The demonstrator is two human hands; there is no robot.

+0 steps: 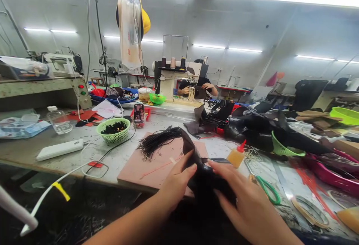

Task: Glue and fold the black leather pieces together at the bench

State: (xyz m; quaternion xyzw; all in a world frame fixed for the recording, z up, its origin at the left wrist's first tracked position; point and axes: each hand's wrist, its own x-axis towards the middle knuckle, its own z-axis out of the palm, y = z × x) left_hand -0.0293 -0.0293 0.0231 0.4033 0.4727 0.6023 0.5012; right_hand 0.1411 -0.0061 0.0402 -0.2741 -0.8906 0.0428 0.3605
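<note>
Black leather piece (202, 176) sits at the near edge of the table (123, 155), pinched between two hands. The left hand (176, 181) clamps its left side with the thumb on top, and the right hand (242, 196) closes over its right side. Under it lies one pink board (157, 164) carrying one bundle of black cords (157, 141). Just right are one orange glue bottle (236, 156) and one pair of green-handled scissors (266, 189). One green basket (113, 130) sits well left.

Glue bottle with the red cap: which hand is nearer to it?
Right. The right hand lies just below the glue bottle; the left hand is farther left, across the black leather piece both hold.
</note>
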